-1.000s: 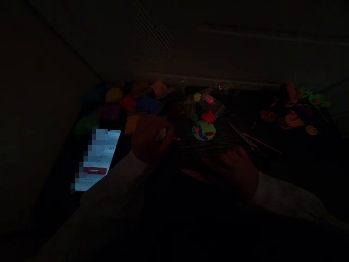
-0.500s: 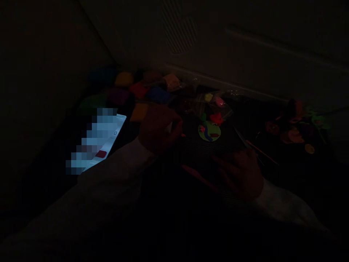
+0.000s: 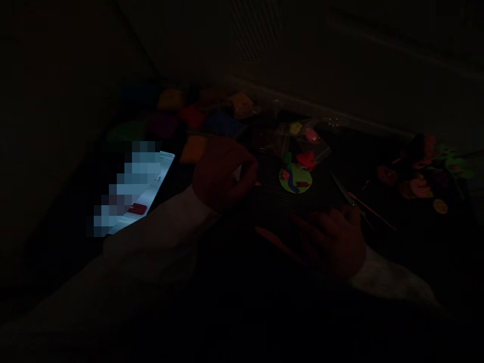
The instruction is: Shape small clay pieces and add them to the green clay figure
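The scene is very dark. My left hand is closed, thumb and fingers pinched together. A small pale patch shows between them, too dim to name. Just past the fingertips is a tiny pink bit; whether they touch it I cannot tell. My right hand lies low over the dark ridged mat, fingers stretched to the left, nothing visible in them. Near its fingertips lies a pink flat knife-like tool. Between and beyond my hands sits a round green clay disc with blue, brown and pink pieces and a red piece at its edge.
A lit phone, partly pixelated, lies by my left forearm. Several coloured clay packs line the back left. Clear bags lie behind the disc. Scissors and a thin pink stick are near my right hand, with coloured clay pieces farther right.
The view has shifted slightly, so the disc, scissors and clay pieces appear a little farther right. Both hands keep much the same pose.
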Motion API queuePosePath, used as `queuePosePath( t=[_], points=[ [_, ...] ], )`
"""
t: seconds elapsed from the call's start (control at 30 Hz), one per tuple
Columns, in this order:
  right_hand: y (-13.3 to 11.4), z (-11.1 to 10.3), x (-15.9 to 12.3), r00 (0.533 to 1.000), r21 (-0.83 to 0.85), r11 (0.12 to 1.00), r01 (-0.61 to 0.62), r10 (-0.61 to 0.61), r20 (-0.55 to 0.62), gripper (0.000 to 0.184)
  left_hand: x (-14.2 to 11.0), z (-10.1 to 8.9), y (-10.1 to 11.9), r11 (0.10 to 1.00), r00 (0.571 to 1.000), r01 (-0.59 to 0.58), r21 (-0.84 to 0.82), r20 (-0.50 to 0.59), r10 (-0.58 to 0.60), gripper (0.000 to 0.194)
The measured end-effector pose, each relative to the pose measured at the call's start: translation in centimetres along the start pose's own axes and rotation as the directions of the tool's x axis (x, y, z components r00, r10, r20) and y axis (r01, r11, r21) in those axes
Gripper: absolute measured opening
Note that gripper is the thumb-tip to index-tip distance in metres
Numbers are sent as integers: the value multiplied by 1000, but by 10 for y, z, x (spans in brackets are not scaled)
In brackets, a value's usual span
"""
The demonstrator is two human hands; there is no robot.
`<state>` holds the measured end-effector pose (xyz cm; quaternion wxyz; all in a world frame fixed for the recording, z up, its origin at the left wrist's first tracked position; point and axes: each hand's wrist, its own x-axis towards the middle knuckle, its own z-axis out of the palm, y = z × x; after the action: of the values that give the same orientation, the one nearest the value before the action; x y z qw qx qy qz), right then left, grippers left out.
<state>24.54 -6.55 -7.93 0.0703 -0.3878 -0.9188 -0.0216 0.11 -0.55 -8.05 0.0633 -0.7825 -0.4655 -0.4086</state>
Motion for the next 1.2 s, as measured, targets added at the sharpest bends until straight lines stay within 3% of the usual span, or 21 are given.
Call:
queuePosePath(
  t=[0.17,0.5,0.73,0.97,1.2],
  points=[
    [0,1,-1,1000,-7,1000,2,-2,-5,34,0,0,2,998,998,48,48,25,-49,6],
    [0,1,-2,999,-12,1000,29,-30,-38,32,1,-1,1,999,999,31,-30,15,-30,6],
    [4,0,-4,992,113,994,0,14,-125,24,-1,4,-2,996,997,-61,-59,38,63,5],
    [8,-5,-1,976,357,932,-65,134,-172,18,-6,11,-5,990,959,-105,-92,253,125,11],
    [6,-2,3,955,429,897,-106,211,-207,13,-10,12,-6,982,903,-155,-110,387,186,14]
  ],
)
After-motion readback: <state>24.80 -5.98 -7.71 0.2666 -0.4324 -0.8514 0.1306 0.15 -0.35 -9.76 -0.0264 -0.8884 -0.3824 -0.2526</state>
